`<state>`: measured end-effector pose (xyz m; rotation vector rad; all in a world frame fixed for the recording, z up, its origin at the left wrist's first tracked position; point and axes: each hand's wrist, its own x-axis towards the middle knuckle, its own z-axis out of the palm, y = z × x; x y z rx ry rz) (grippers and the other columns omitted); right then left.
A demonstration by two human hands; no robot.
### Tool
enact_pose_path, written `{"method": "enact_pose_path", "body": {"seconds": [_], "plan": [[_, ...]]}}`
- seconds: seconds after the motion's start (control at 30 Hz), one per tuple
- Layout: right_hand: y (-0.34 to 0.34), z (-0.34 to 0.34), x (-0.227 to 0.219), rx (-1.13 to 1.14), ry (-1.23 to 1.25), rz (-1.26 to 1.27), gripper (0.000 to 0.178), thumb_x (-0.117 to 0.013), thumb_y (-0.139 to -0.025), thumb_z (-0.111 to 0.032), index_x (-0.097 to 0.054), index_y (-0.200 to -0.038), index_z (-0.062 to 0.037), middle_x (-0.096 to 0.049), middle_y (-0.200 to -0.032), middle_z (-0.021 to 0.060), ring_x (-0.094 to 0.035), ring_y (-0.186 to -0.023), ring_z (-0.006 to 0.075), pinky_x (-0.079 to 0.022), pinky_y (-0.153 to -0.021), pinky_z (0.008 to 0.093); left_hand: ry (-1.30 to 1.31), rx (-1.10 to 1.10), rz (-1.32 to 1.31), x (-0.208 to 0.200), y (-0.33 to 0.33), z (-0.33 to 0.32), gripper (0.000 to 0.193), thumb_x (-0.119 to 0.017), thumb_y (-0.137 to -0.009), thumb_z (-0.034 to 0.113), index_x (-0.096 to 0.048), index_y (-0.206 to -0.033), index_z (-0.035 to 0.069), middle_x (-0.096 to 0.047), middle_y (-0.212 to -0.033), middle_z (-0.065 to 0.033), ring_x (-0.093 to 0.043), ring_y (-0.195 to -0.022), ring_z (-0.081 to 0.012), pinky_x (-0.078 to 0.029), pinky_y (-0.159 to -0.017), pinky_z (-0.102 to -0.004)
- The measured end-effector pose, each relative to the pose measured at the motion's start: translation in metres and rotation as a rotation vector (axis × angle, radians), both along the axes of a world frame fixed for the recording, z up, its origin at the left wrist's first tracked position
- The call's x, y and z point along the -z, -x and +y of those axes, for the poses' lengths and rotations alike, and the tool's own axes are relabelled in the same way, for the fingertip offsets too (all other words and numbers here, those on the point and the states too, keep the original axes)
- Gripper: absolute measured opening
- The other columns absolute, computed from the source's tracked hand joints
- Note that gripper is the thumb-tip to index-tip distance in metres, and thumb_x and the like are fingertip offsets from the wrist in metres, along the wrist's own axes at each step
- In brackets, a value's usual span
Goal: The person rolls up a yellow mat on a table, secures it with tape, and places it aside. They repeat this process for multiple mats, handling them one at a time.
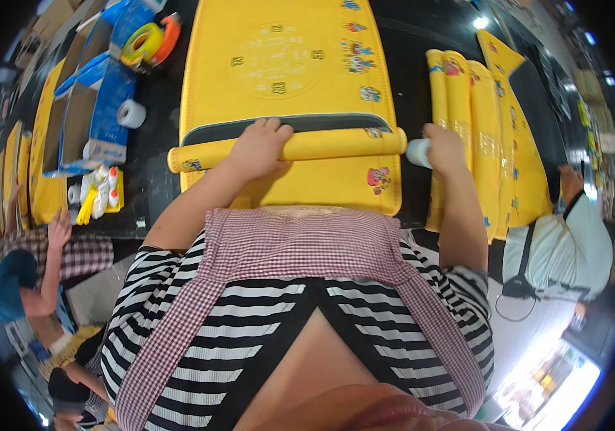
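Observation:
A yellow mat with printed cartoon figures [214, 93] lies in front of me on the black table. Across its near part rests a rolled-up yellow mat [343, 144]. My left hand [260, 149] is closed over the roll left of its middle, fingers on the far side and thumb hidden. Beyond the roll shows a strip of dark grey backing [214, 131]. Off the roll's right end, my right hand [446, 149] grips a small white roll [418, 152], seemingly tape, partly hidden by the fingers.
Several rolled yellow mats [483, 136] lie to the right, beside a mat with a turned-up corner [526, 172]. At left are a blue cardboard box [112, 108], a tape dispenser [145, 47], a white roll [132, 113] and white bottles [102, 183]. People work on both sides.

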<state>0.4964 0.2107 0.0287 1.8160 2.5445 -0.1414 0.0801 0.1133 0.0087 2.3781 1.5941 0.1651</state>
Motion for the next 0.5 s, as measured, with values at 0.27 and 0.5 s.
{"method": "enact_pose_path", "body": {"seconds": [0.27,0.5], "plan": [[0.089,-0.045,-0.008,-0.074,0.390,1.564,0.031,-0.069,-0.096,-0.012,-0.059,-0.124,-0.0054,-0.069,-0.107,0.0067,-0.070,-0.095,0.0184,-0.059,-0.084,0.0321,0.017,-0.018,-0.030,-0.007,0.002,-0.008,0.065,-0.087,-0.075,0.040,-0.059,-0.122,0.006,-0.058,-0.118,-0.0135,-0.056,-0.116,-0.0348,-0.048,-0.098,-0.0448],[0.216,-0.030,0.038,-0.180,0.882,1.562,0.017,-0.069,-0.095,-0.005,-0.067,-0.112,-0.0020,-0.070,-0.106,0.0070,-0.069,-0.095,0.0182,-0.058,-0.083,0.0324,-0.003,-0.075,-0.261,-0.007,0.009,-0.007,0.091,-0.088,-0.073,0.047,-0.050,-0.144,0.005,-0.060,-0.125,-0.0161,-0.059,-0.117,-0.0356,-0.049,-0.101,-0.0451]]}}
